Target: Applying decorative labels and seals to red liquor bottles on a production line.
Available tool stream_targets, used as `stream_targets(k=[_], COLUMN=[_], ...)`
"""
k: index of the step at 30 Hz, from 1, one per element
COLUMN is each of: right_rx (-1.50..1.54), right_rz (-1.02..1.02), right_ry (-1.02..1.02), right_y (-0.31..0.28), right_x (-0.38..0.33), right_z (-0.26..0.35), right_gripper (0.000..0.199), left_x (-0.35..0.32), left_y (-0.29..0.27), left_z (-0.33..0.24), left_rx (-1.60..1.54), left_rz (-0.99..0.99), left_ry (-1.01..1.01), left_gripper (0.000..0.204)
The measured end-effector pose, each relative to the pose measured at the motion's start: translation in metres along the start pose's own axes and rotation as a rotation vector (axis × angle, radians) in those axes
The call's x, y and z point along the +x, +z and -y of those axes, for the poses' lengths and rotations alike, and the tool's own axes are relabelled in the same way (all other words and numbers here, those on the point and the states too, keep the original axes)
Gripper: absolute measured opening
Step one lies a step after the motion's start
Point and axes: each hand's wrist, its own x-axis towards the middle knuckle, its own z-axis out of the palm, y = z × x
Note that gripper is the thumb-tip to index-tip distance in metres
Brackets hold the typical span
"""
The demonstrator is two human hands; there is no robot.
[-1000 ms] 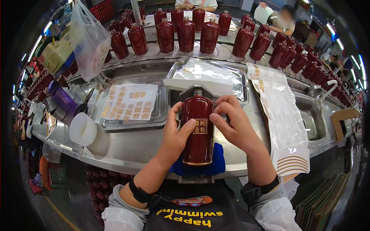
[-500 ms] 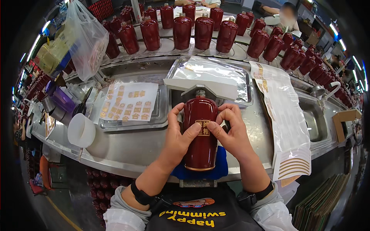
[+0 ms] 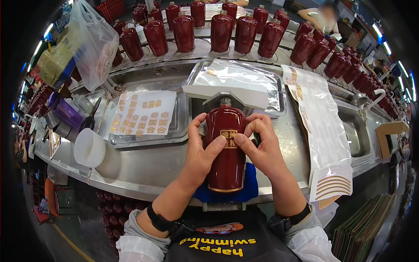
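Observation:
A dark red glossy bottle (image 3: pixel 225 168) lies tilted before me, its clear neck pointing away and its gold-trimmed base toward me. My left hand (image 3: pixel 201 146) grips its left side, the thumb pressing on the edge of a square gold label (image 3: pixel 228 139). On the other side my right hand (image 3: pixel 260 142) holds the bottle, with its thumb on the label's right edge. Under the bottle's lower end is a blue cloth (image 3: pixel 251 183). The neck rests by a notched grey-white stand (image 3: pixel 244 101). Fingertips behind the bottle are partly hidden.
To the left, a sheet of gold stickers (image 3: pixel 144 109) lies on a metal tray (image 3: pixel 183 126), near a white plastic cup (image 3: pixel 89 147). Long sticker sheets (image 3: pixel 321 126) lie at right, before a sink (image 3: pixel 360 135). Beyond, more red bottles (image 3: pixel 221 32) stand on a conveyor (image 3: pixel 203 48).
The bottles on the conveyor have shifted, several of them to the right. My hands keep nearly the same hold, thumbs still on the label. The view has moved slightly.

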Motion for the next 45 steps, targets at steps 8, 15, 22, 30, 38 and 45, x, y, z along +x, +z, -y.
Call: stream_targets(k=[8, 15, 22, 30, 38, 45], right_rx=[-0.024, 0.472, 0.439, 0.309, 0.256, 0.299], right_rz=[0.014, -0.214, -0.035, -0.046, -0.063, -0.063], right_ry=[0.005, 0.352, 0.486, 0.452, 0.418, 0.406], right_y=[-0.004, -0.024, -0.004, 0.007, 0.01, 0.009], right_x=[-0.004, -0.025, -0.047, -0.047, -0.051, -0.046], right_z=[0.003, 0.042, 0.048, 0.052, 0.045, 0.049], right_gripper=[0.022, 0.034, 0.018, 0.019, 0.02, 0.021], left_x=[-0.002, -0.002, 0.0, -0.001, 0.001, 0.001], left_y=[0.0, 0.0, -0.001, -0.004, -0.008, -0.002], left_z=[-0.001, -0.001, -0.001, 0.002, 0.008, -0.003], left_rx=[-0.054, -0.047, 0.037, 0.019, 0.224, 0.06], left_rz=[0.026, 0.021, 0.007, 0.004, -0.042, -0.007], left_ry=[-0.009, -0.002, 0.048, 0.055, 0.122, 0.056], left_gripper=[0.066, 0.066, 0.066, 0.067, 0.068, 0.067])
